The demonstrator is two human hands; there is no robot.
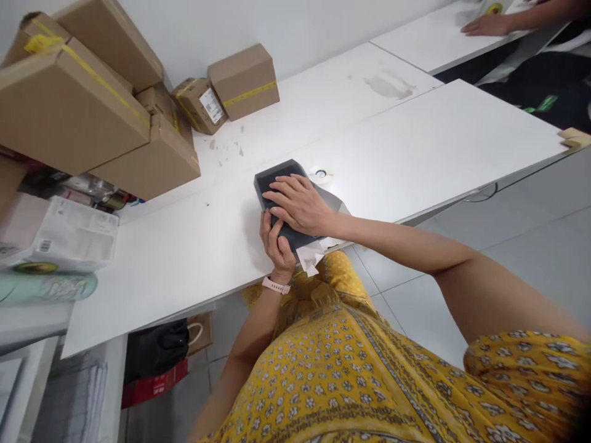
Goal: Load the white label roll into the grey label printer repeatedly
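The right arm reached in with its elbow bent, and the right hand (300,203) lay palm down, its fingers long, nearly straight and only slightly parted, pressed flat on a dark grey box (295,238). The left forearm rose from below to a wrist with a pink band (276,285); the left hand (277,243) was cupped around the box's near-left edge, fingers curled against it, holding it. Thus the box sat directly under the right palm and against the left fingers, at the front of a white table (207,240). Torn white paper (310,256) hung just beside the left hand, below the right wrist. Just beyond the right hand lay 1 small ring-shaped roll (321,175). Farther off, ahead and left of both hands, stood 2 small cartons (244,81); larger cardboard boxes (74,111) were stacked farther left. Well apart, far right, rested 1 co-worker's hand (487,25).
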